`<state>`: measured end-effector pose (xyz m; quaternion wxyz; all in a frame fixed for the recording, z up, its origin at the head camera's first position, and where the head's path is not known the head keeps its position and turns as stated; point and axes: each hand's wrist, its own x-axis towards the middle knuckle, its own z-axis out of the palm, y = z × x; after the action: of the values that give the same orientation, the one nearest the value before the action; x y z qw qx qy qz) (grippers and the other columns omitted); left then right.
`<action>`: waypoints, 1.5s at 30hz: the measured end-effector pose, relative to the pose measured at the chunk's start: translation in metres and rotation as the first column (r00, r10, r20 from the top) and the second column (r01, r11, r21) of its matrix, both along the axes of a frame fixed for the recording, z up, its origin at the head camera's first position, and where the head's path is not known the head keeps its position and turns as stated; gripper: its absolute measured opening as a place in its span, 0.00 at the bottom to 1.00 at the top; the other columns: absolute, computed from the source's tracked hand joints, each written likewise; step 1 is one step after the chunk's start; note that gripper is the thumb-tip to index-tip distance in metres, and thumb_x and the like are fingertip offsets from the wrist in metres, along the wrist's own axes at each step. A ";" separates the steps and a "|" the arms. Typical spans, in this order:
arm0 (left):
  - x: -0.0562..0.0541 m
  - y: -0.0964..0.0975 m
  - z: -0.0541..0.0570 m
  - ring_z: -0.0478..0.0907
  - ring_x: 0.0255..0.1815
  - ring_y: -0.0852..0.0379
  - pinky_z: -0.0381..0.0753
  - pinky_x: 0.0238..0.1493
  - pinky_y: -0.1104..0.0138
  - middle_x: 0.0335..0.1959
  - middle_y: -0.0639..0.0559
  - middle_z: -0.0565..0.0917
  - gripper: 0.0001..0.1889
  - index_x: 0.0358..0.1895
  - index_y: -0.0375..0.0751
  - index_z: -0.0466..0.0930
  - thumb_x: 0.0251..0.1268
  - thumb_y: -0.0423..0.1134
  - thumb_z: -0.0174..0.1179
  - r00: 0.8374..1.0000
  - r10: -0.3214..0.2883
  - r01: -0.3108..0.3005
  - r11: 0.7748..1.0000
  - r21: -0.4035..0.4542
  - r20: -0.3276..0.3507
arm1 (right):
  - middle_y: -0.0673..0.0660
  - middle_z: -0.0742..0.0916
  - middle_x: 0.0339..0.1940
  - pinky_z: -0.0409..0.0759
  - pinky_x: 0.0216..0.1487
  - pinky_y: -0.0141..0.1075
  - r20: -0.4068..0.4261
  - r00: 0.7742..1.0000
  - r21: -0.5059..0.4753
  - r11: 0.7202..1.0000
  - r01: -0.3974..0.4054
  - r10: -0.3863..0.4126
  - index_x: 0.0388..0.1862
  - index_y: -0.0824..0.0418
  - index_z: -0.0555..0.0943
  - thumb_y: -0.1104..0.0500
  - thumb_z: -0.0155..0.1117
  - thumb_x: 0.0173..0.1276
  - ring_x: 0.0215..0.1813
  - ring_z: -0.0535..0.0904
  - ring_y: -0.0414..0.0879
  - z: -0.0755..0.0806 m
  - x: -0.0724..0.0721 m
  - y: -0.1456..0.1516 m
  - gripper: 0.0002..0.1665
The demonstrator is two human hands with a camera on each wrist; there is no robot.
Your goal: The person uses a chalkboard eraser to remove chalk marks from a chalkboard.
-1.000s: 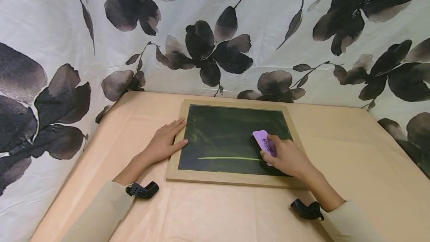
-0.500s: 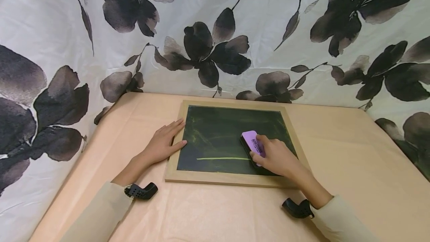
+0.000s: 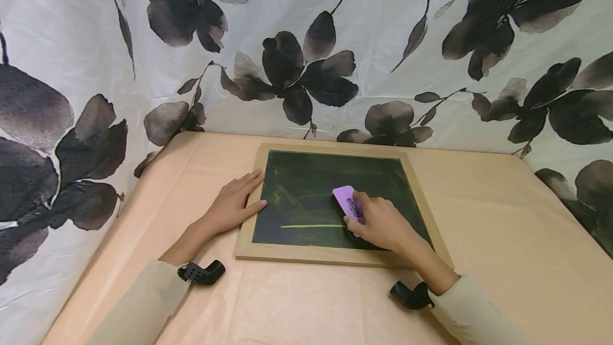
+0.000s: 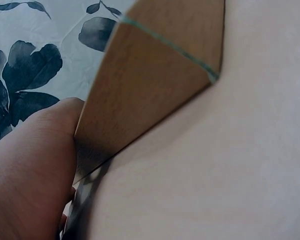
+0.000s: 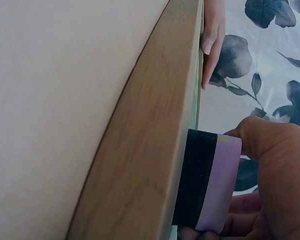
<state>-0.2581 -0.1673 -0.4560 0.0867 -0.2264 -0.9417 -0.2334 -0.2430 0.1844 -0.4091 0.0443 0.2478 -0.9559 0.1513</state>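
A chalkboard (image 3: 306, 185) in a pale wooden frame (image 3: 297, 255) lies on the table, with a yellow chalk line (image 3: 306, 226) along its lower part and faint yellow smears above. My right hand (image 3: 383, 222) grips a purple eraser (image 3: 346, 201) with a dark felt underside, which sits on the board over the right end of the line. In the right wrist view the eraser (image 5: 205, 182) shows its black felt facing the board, with thumb and fingers around its purple body. My left hand (image 3: 232, 204) rests with straight fingers on the frame's left side.
A peach-coloured cloth covers the table (image 3: 498, 217) on all sides of the board. Behind hangs a white curtain (image 3: 383, 25) with dark flowers. Black wrist cameras, one on the left wrist (image 3: 202, 272) and one on the right (image 3: 412, 295), stick out above the cloth.
My right hand has slid the eraser leftward along the chalk line, and the visible line is now shorter at its right end. The left hand stays on the frame.
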 end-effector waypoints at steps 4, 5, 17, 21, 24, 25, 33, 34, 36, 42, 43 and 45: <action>0.001 -0.001 0.000 0.50 0.75 0.44 0.46 0.70 0.45 0.76 0.46 0.53 0.37 0.75 0.40 0.55 0.69 0.54 0.55 1.000 -0.003 0.003 1.000 0.004 0.002 | 0.56 0.80 0.26 0.66 0.18 0.33 0.001 1.000 0.001 1.000 0.003 -0.003 0.62 0.72 0.71 0.50 0.63 0.62 0.23 0.72 0.45 0.000 0.002 -0.002 0.36; 0.001 -0.002 0.000 0.50 0.74 0.43 0.46 0.70 0.45 0.76 0.46 0.53 0.37 0.75 0.40 0.55 0.69 0.54 0.55 1.000 -0.004 0.004 1.000 0.004 0.001 | 0.56 0.81 0.26 0.66 0.18 0.33 0.002 1.000 0.003 1.000 0.004 -0.004 0.62 0.72 0.71 0.50 0.63 0.62 0.23 0.72 0.45 0.000 0.003 -0.003 0.36; 0.005 -0.007 0.000 0.50 0.75 0.44 0.45 0.71 0.46 0.76 0.47 0.53 0.37 0.75 0.42 0.55 0.70 0.55 0.54 1.000 -0.021 0.021 1.000 0.012 0.018 | 0.54 0.79 0.25 0.65 0.16 0.32 0.025 1.000 0.014 1.000 -0.008 0.007 0.63 0.72 0.70 0.50 0.62 0.61 0.21 0.71 0.43 0.003 0.009 -0.016 0.37; 0.006 -0.008 0.001 0.49 0.75 0.44 0.45 0.70 0.46 0.76 0.46 0.53 0.36 0.75 0.42 0.55 0.70 0.55 0.53 0.999 -0.028 0.027 1.000 0.011 0.021 | 0.53 0.78 0.23 0.66 0.15 0.31 0.020 1.000 0.016 1.000 -0.015 0.015 0.63 0.72 0.70 0.49 0.61 0.61 0.19 0.71 0.41 0.003 0.011 -0.024 0.37; 0.006 -0.008 0.001 0.50 0.75 0.44 0.45 0.70 0.45 0.76 0.46 0.53 0.37 0.75 0.42 0.55 0.70 0.55 0.54 0.999 -0.032 0.032 0.999 0.010 0.019 | 0.53 0.79 0.24 0.67 0.16 0.30 0.016 1.000 0.022 1.000 -0.021 0.021 0.63 0.72 0.71 0.49 0.62 0.61 0.19 0.71 0.41 0.003 0.013 -0.030 0.37; 0.006 -0.009 0.001 0.50 0.75 0.43 0.45 0.70 0.45 0.76 0.45 0.53 0.37 0.75 0.41 0.55 0.69 0.55 0.54 0.999 -0.034 0.034 0.999 0.010 0.018 | 0.53 0.79 0.24 0.67 0.16 0.30 0.016 1.000 0.023 0.999 -0.023 0.023 0.63 0.72 0.71 0.49 0.62 0.61 0.19 0.71 0.41 0.003 0.014 -0.032 0.37; 0.007 -0.010 0.002 0.50 0.75 0.44 0.45 0.70 0.46 0.76 0.46 0.53 0.36 0.75 0.41 0.55 0.70 0.54 0.54 0.999 -0.045 0.044 0.999 0.015 0.022 | 0.53 0.78 0.23 0.67 0.16 0.31 0.027 0.998 0.028 0.998 -0.054 0.053 0.62 0.73 0.71 0.49 0.61 0.62 0.19 0.71 0.41 0.007 0.019 -0.049 0.37; 0.007 -0.010 0.002 0.50 0.75 0.44 0.45 0.70 0.46 0.76 0.46 0.53 0.36 0.75 0.42 0.55 0.70 0.54 0.53 0.999 -0.045 0.045 0.999 0.015 0.023 | 0.53 0.79 0.24 0.67 0.17 0.31 0.026 0.998 0.031 0.998 -0.057 0.056 0.62 0.72 0.71 0.48 0.61 0.62 0.19 0.71 0.41 0.007 0.020 -0.051 0.37; 0.008 -0.010 0.002 0.50 0.75 0.44 0.45 0.70 0.46 0.76 0.46 0.53 0.37 0.75 0.42 0.55 0.70 0.55 0.53 0.999 -0.048 0.048 0.999 0.011 0.025 | 0.53 0.79 0.24 0.68 0.18 0.31 0.022 0.998 0.034 0.998 -0.061 0.060 0.62 0.72 0.71 0.48 0.62 0.61 0.20 0.71 0.41 0.008 0.021 -0.056 0.37; 0.008 -0.011 0.005 0.50 0.75 0.44 0.45 0.70 0.46 0.76 0.46 0.53 0.37 0.75 0.42 0.55 0.70 0.55 0.53 0.998 -0.051 0.051 0.999 0.008 0.026 | 0.52 0.79 0.24 0.69 0.19 0.32 0.004 0.997 0.054 0.995 -0.083 0.083 0.60 0.71 0.72 0.48 0.62 0.62 0.20 0.71 0.41 0.011 0.024 -0.072 0.35; 0.008 -0.012 0.005 0.50 0.75 0.44 0.45 0.70 0.46 0.76 0.46 0.53 0.36 0.75 0.42 0.55 0.70 0.54 0.54 0.998 -0.051 0.050 0.999 0.010 0.026 | 0.52 0.79 0.24 0.69 0.19 0.32 0.003 0.996 0.055 0.994 -0.090 0.090 0.60 0.70 0.72 0.48 0.62 0.62 0.20 0.71 0.41 0.012 0.025 -0.075 0.35; 0.008 -0.013 0.005 0.50 0.75 0.44 0.45 0.70 0.46 0.76 0.46 0.53 0.36 0.75 0.41 0.56 0.69 0.54 0.54 0.998 -0.051 0.051 0.999 0.012 0.023 | 0.52 0.79 0.23 0.69 0.19 0.31 0.001 0.994 0.057 0.993 -0.107 0.107 0.59 0.70 0.73 0.48 0.61 0.62 0.20 0.71 0.40 0.013 0.026 -0.081 0.34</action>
<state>-0.2498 -0.1799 -0.4506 0.0713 -0.2471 -0.9352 -0.2435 -0.2168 0.1033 -0.3965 0.0299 0.3000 -0.9451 0.1261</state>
